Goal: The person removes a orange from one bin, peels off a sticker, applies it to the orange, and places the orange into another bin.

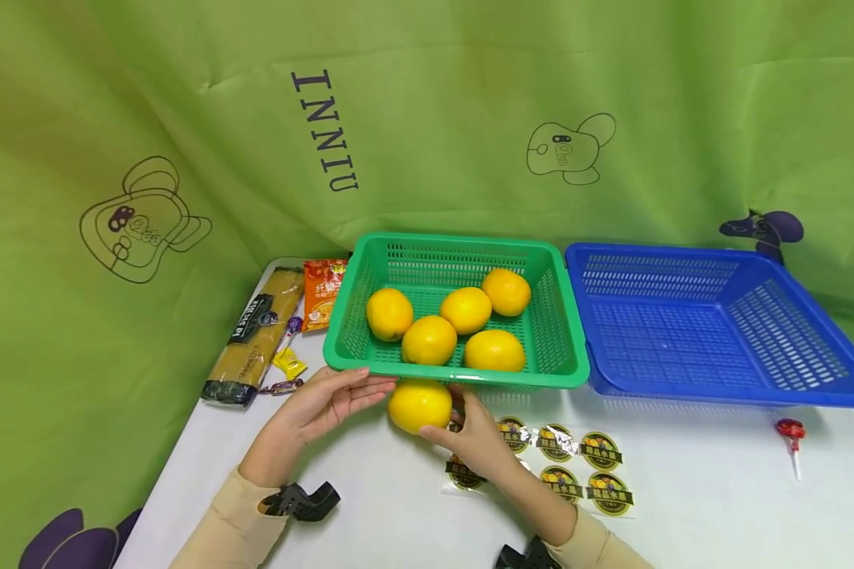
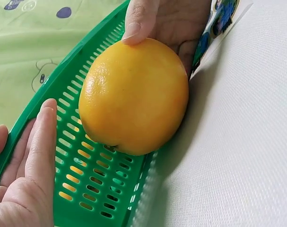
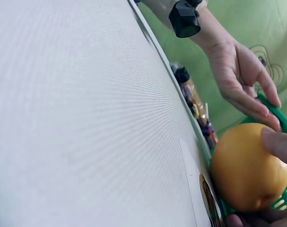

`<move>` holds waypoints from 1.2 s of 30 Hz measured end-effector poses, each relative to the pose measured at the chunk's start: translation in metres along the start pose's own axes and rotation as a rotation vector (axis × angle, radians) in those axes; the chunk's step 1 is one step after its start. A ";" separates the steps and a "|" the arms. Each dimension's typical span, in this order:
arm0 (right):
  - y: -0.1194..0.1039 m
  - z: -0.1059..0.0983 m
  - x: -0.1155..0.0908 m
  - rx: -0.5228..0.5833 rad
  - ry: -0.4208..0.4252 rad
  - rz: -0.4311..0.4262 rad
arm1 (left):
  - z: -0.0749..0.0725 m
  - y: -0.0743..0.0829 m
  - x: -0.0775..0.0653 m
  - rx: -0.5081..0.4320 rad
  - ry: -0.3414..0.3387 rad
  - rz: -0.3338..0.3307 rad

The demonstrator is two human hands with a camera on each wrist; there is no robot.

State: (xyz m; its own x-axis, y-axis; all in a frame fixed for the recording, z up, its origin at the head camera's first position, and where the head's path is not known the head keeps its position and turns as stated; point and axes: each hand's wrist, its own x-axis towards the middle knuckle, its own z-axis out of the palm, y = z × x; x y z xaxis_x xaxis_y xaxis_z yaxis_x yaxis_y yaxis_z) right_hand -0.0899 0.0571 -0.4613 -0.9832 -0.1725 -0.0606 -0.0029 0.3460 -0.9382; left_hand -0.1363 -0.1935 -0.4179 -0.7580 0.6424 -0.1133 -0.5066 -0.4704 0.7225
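Observation:
My right hand (image 1: 481,439) holds an orange (image 1: 421,406) in front of the green basket (image 1: 455,378), thumb on the near side and fingers beyond it. In the left wrist view this orange (image 2: 134,97) is close against the slotted basket wall, the thumb on its top. My left hand (image 1: 327,405) is at the basket's front rim, its fingers (image 2: 41,146) fairly straight along the wall and its thumb over the rim. Several more oranges (image 1: 429,341) lie inside the basket. Under my right hand is a sheet of round black-and-gold stickers (image 1: 559,482), partly covered.
A blue basket (image 1: 683,395) stands right of the green one. A red lollipop (image 1: 791,431) lies in front of it. To the left are a pack of noodles (image 1: 256,340), an orange snack packet (image 1: 322,292) and small wrapped sweets (image 1: 289,363). A green curtain (image 1: 441,158) hangs behind.

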 end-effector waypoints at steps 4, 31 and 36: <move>-0.001 -0.001 -0.001 -0.014 -0.016 -0.007 | 0.000 0.000 0.000 0.000 -0.006 -0.005; -0.001 0.000 -0.003 0.077 -0.028 -0.025 | -0.001 0.000 0.000 -0.001 0.006 -0.005; -0.006 -0.015 -0.008 0.031 -0.050 -0.009 | -0.001 -0.001 -0.001 -0.002 -0.008 -0.006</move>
State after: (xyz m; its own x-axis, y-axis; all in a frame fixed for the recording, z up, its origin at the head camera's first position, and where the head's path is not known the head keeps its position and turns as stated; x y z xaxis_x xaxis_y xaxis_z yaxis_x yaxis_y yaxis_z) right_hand -0.0844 0.0702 -0.4504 -0.9728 -0.2214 -0.0680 -0.0054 0.3153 -0.9490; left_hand -0.1357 -0.1940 -0.4187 -0.7515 0.6501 -0.1122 -0.5120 -0.4674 0.7207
